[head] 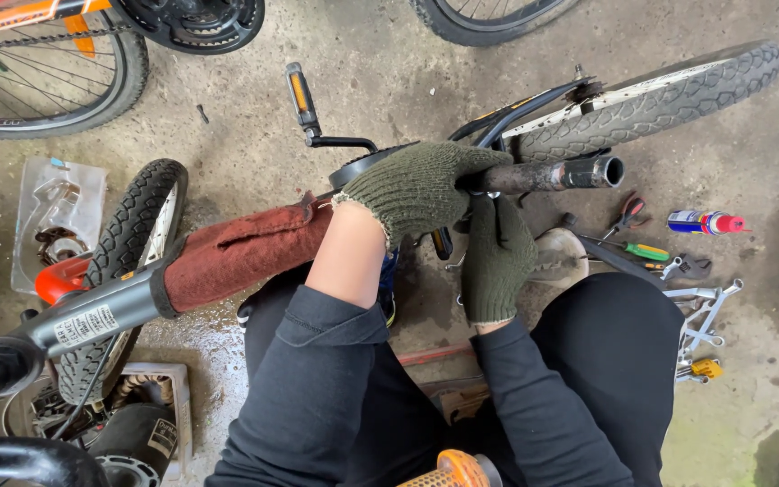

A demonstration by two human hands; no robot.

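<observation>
A small bicycle lies across my lap, its frame tube (92, 320) wrapped in a red cloth (241, 252). My left hand (421, 185), in a green knit glove, is closed around the dark seat tube (556, 173), whose open end points right. My right hand (496, 257), also gloved, reaches up under the same tube and presses against the frame just below my left hand. A pedal with an orange reflector (301, 95) sticks up behind. The rear wheel (655, 99) runs toward the upper right, the front wheel (128, 243) sits at the left.
Tools lie on the concrete at right: several wrenches (701, 311), a green-handled screwdriver (637, 250), pliers (628, 215) and a spray can (705, 222). A clear plastic package (56, 221) lies at left. Another bicycle's wheel (47, 77) stands at top left. An orange grip (453, 471) shows at the bottom.
</observation>
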